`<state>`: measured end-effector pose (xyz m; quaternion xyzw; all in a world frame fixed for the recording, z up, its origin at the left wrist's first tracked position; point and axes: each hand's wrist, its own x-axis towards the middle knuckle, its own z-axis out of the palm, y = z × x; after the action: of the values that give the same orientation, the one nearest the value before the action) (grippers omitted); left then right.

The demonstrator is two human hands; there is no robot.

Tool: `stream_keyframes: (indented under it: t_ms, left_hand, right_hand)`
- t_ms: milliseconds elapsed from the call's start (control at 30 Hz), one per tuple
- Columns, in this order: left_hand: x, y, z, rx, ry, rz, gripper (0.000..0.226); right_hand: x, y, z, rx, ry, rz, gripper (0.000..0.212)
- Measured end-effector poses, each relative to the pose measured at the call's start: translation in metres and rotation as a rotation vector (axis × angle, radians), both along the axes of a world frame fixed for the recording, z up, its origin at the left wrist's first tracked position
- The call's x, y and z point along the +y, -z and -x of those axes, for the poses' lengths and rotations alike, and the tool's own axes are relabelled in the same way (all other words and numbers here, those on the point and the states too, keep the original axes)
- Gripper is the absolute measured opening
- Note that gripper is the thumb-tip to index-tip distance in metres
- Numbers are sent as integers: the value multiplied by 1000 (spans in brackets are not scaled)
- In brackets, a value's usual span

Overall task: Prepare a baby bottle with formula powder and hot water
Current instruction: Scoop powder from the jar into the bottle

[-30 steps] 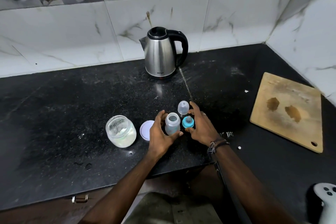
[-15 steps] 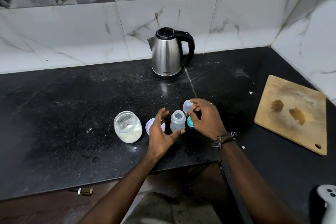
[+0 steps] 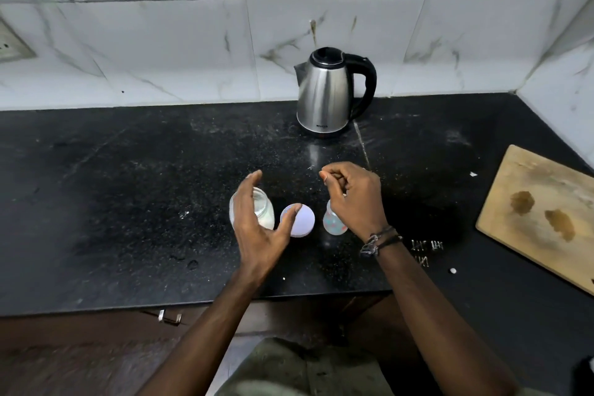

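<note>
1. Left hand (image 3: 257, 228) is spread wide open over the glass powder jar (image 3: 262, 210), not gripping it.
2. Right hand (image 3: 355, 199) is curled up above the baby bottle (image 3: 332, 225); can't tell what it's pinching.
3. White lid (image 3: 302, 220) lies between jar and bottle.
4. Kettle (image 3: 324, 93) stands far back on the black counter (image 3: 112, 202).

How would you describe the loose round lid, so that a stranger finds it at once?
Start at the steel kettle by the wall and come toward the counter's front edge. The lid lies flat between the glass jar and the baby bottle, the only flat white disc there.
</note>
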<state>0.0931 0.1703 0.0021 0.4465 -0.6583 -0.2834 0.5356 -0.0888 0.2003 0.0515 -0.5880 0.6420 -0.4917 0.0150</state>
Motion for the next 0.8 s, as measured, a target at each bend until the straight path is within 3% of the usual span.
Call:
stream_keyframes:
  t_ms: [167, 433, 633, 800]
  left_hand:
    - [-10, 15, -37, -8, -148, -65, 104]
    - [-15, 44, -66, -89, -23, -363, 146]
    - [-20, 53, -64, -83, 83, -426, 147]
    - [-17, 49, -61, -82, 65, -426, 140]
  right_hand:
    - [-11, 4, -28, 37, -76, -10, 2]
    - [-29, 12, -60, 94, -131, -150, 17]
    - [-47, 16, -75, 194, -214, -425, 14]
    - [-61, 8, -92, 302, -251, -670, 23]
